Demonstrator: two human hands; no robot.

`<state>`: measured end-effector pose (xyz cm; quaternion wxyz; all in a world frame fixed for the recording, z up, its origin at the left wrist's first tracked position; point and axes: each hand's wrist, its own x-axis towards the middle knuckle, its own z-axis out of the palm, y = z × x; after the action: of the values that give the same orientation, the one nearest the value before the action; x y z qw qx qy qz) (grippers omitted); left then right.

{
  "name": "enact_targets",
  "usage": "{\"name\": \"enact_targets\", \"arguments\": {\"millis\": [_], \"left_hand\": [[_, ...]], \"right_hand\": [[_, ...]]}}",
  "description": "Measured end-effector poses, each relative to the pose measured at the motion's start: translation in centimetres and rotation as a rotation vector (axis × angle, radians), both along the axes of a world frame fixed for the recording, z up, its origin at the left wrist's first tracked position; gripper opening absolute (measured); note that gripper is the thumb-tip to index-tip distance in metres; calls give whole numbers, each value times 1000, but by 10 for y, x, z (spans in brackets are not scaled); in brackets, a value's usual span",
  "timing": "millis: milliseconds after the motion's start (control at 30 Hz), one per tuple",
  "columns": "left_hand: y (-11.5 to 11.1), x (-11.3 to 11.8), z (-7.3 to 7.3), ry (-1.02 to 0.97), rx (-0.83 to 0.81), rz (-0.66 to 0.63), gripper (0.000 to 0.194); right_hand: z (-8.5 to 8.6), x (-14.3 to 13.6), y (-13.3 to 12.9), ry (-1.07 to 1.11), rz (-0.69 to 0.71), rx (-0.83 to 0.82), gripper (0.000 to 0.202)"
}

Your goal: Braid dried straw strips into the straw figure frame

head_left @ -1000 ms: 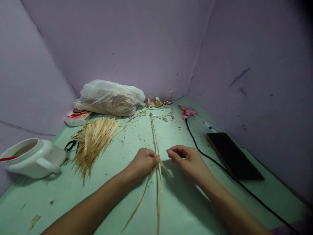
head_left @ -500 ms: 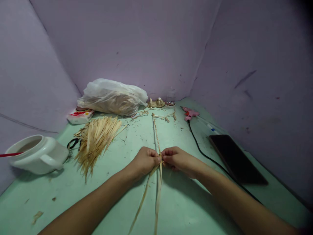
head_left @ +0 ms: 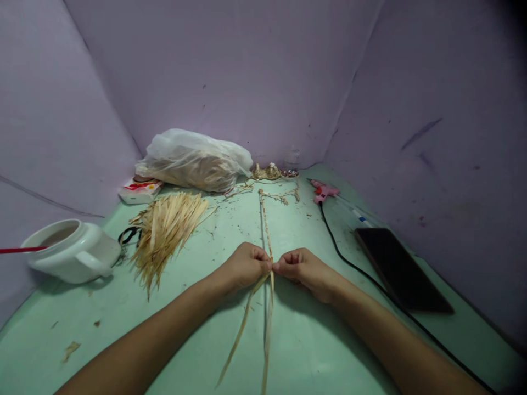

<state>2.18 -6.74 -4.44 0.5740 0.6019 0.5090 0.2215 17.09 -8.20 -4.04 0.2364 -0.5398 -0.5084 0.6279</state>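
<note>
A thin braided cord [head_left: 265,222] of pale dried plant fibre runs away from me down the middle of the table. At its near end, my left hand [head_left: 248,265] pinches the fibre between thumb and forefinger. My right hand [head_left: 303,270] pinches at the same spot, its fingertips close against the left ones. Two loose fibre strips [head_left: 268,323] trail from the pinch toward me, one slanting left and one nearly straight. What exactly lies between the fingertips is mostly hidden.
Left are a bundle of dried strips [head_left: 169,230], black-handled scissors [head_left: 129,236] and a white pot [head_left: 82,255]. A plastic bag [head_left: 197,162] lies at the back wall. Right are a pink glue gun [head_left: 323,190], its black cord [head_left: 346,262] and a dark phone [head_left: 401,269].
The view has shifted slightly. Both hands stay at the near end of the braid; the right hand's fingers have shifted slightly, and its fingertips now meet the left ones.
</note>
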Motion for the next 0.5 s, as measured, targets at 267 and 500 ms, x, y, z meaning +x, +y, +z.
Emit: {"name": "enact_targets", "arguments": {"millis": [267, 500], "left_hand": [[2, -2, 8, 52, -29, -82, 9], [2, -1, 9, 21, -54, -25, 5]], "right_hand": [[-2, 9, 4, -216, 234, 477, 18], [14, 25, 8, -674, 139, 820, 19]]}}
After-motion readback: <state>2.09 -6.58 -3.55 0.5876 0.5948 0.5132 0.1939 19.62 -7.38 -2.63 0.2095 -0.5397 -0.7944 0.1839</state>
